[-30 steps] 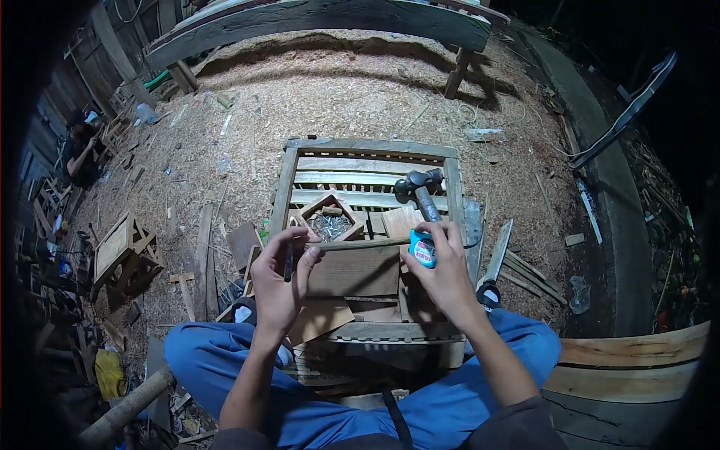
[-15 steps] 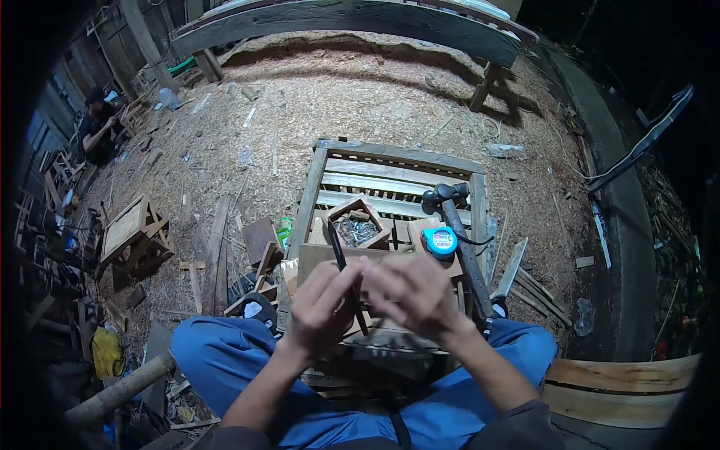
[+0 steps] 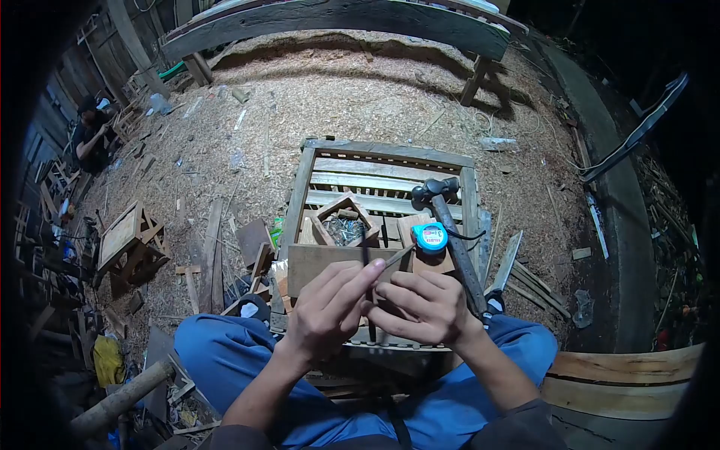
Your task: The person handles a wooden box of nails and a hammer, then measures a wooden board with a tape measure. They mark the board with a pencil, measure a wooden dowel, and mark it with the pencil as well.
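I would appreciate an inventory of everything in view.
Slatted frame: one, grey, centre
Hammer: one, dark, on frame
Tape measure: one, turquoise, beside hammer
Board: one, brown, centre
Box: one, brown, beyond board
Metal bits: many, silvery, in box
Stick: one, black, left hand
Stool: one, tan, left ground
Bench: one, grey, top
Planks: two, tan, lower right
Shavings: uncountable, tan, ground
Scraps: many, brown, around
Person: one, black clothes, upper left
Legs: two, blue trousers, bottom
Left hand: one, bare, centre
Right hand: one, bare, centre
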Demonstrator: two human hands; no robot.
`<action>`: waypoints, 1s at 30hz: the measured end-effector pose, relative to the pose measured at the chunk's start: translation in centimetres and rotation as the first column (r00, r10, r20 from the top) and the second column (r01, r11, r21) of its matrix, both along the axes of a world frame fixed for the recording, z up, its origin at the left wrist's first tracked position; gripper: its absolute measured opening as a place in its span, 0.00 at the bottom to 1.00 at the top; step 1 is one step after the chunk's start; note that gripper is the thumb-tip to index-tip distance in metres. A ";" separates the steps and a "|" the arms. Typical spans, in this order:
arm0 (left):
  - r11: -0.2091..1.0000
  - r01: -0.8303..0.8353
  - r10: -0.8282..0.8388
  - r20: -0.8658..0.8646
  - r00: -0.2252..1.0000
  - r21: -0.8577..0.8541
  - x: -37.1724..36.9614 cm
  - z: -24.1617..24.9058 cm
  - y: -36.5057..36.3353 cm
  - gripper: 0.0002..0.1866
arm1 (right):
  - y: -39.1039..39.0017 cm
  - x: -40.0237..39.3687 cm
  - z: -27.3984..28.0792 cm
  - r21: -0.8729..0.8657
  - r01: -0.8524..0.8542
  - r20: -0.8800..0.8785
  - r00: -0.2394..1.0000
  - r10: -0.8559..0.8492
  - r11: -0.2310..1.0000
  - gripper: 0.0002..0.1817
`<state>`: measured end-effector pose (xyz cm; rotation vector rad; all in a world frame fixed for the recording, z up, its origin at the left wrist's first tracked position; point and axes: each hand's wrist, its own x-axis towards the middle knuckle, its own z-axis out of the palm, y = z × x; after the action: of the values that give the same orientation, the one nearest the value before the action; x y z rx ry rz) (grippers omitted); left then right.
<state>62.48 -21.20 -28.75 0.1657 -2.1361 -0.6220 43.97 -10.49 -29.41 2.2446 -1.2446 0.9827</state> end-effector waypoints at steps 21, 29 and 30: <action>0.953 0.088 -0.142 0.171 0.975 0.289 -2.1 -2.1 -0.8 0.47 | 7.3 -2.0 -2.5 0.141 0.213 0.324 0.913 -0.248 0.967 0.18; 0.996 0.021 -0.047 0.316 0.948 0.084 -4.6 -7.9 -0.1 0.40 | 7.4 -1.0 -3.6 0.243 0.220 0.427 0.850 -0.308 0.945 0.15; 0.998 -0.057 0.056 0.280 0.958 -0.005 -4.8 -8.2 -0.1 0.38 | 7.4 -0.9 -3.4 0.265 0.215 0.409 0.858 -0.311 0.940 0.16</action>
<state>57.71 -21.28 -36.92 0.3325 -2.3938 -0.5964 43.05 -3.13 -32.86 1.9710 -1.8796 1.3567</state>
